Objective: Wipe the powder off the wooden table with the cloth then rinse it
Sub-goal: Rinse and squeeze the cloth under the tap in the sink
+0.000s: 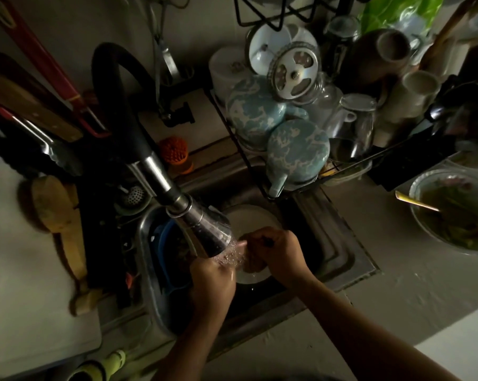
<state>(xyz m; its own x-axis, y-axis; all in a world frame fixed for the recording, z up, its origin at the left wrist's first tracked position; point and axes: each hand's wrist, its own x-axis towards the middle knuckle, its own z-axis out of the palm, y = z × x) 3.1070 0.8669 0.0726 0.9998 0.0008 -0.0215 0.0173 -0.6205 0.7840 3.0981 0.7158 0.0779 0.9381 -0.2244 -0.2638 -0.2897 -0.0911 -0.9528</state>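
Under the running tap point(205, 226), a bunched cloth point(252, 266) is gripped in the curled fingers of the left hand point(213, 281) and right hand point(276, 251).

Nothing written can be read here: no label, brand, number or sign (the whole scene is dim and soft with blur). The green bag point(397, 12) at the back right of the counter has pale patches on it, too smeared to tell whether they are print.
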